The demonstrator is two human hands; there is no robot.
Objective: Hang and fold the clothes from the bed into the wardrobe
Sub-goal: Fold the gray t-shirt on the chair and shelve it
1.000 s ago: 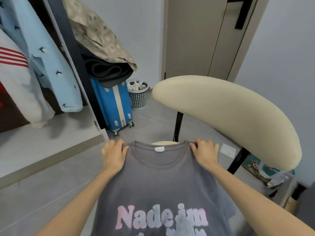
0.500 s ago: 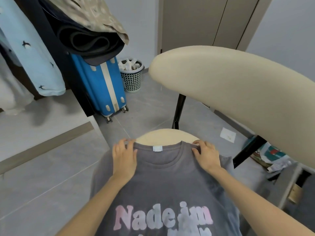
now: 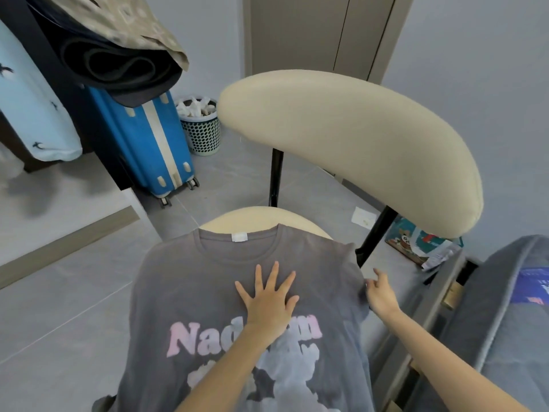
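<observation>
**the shirt's right edge lies just beside the right hand**

the dark grey cotton t-shirt with pale pink lettering (image 3: 208, 292) lies face up on the round cream seat of the chair (image 3: 237, 215), and its lower part hangs over the near edge. its long axis runs straight away from the person: the ribbed collar with a white label (image 3: 237, 254) is at the far end, and the hem is near the person, out of view. the left hand (image 3: 269, 301) lies flat on the chest, between collar and lettering, with fingers straight and spread wide. the right hand (image 3: 381, 295) is at the shirt's right edge, just below the short sleeve (image 3: 347, 263). its fingers are loosely curled and touch the edge, but i cannot tell if they pinch the cloth. i judge that the coming fold brings this right side leftward, toward the pressing palm, so the right hand is the nearer one for it.
</observation>
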